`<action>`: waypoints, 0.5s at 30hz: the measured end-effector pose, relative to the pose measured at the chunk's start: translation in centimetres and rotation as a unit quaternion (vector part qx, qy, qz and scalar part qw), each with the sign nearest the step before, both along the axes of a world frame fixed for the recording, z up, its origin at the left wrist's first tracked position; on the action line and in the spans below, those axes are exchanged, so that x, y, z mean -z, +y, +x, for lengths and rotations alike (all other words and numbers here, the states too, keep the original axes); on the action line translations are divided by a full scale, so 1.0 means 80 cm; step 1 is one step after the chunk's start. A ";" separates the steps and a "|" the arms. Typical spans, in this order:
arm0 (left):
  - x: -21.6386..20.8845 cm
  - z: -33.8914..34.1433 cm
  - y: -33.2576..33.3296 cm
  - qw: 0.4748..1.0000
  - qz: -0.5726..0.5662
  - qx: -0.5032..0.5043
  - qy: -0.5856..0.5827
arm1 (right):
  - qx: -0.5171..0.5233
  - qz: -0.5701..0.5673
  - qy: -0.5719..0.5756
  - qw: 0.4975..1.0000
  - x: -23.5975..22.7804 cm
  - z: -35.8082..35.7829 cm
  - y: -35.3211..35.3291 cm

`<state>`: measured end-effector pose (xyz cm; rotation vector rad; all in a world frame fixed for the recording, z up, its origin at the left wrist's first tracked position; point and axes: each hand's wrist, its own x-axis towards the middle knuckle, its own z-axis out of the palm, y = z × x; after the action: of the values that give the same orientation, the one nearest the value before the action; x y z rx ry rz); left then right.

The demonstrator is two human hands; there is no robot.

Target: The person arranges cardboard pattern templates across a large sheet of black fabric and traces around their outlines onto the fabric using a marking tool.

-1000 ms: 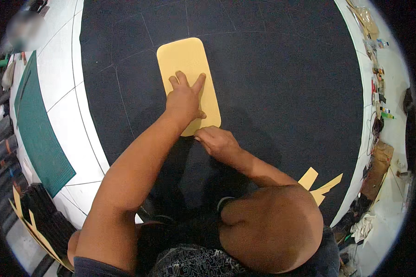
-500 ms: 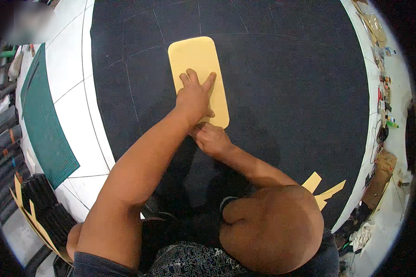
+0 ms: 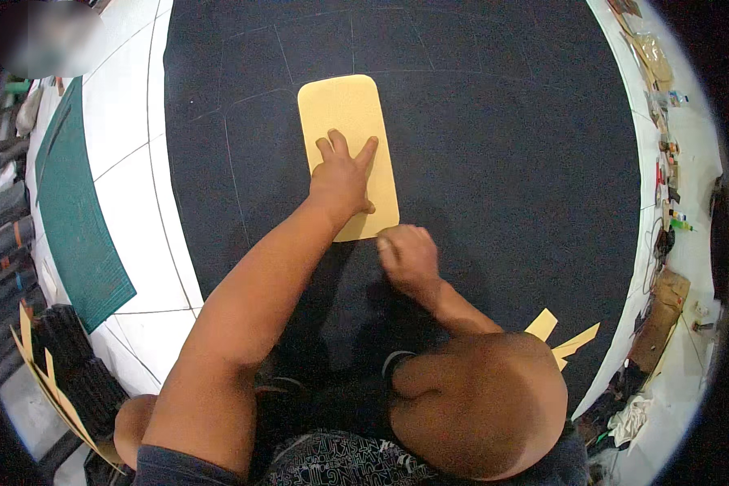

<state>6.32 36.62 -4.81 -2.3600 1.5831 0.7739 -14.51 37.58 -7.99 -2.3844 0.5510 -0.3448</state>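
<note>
A flat yellow board with rounded corners (image 3: 344, 105) lies on a large dark cloth (image 3: 502, 178) marked with thin pale lines. My left hand (image 3: 342, 180) presses on the board, its fingers spread wide. At the board's near right corner, my right hand (image 3: 409, 257) is closed with its fingertips against the edge. Whatever those fingers pinch, if anything, is hidden beneath them.
Yellow offcut strips (image 3: 577, 347) rest on the cloth beyond my right knee. A green cutting mat (image 3: 85, 235) lies on the white tiled floor at left, near folded black material (image 3: 77, 356). Assorted small tools and a brown block (image 3: 660, 316) line the right side.
My right hand has slid right along the board's near edge, from under my left wrist to the corner. My left hand keeps its place on the board. The whole view has shifted slightly.
</note>
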 end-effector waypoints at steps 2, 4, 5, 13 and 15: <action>-0.007 -0.008 -0.004 1.000 -0.008 -0.004 0.006 | 0.210 0.163 -0.003 0.964 0.004 -0.029 -0.017; -0.005 -0.007 0.006 0.999 -0.028 -0.017 0.011 | 0.208 0.102 -0.021 0.973 0.011 -0.039 -0.038; -0.004 -0.005 0.011 0.998 -0.046 -0.028 0.015 | 0.207 0.042 -0.040 0.977 0.015 -0.041 -0.048; 0.038 0.089 0.101 0.888 -0.363 -0.214 0.183 | -0.129 -0.211 0.081 0.966 0.019 0.049 -0.098; 0.045 0.109 0.114 0.858 -0.399 -0.276 0.168 | -0.146 -0.230 0.099 0.957 0.020 0.063 -0.122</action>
<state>15.03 45.75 -8.42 -3.5639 1.5513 0.7402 -9.44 27.83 -9.56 -2.9248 0.2089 -0.1072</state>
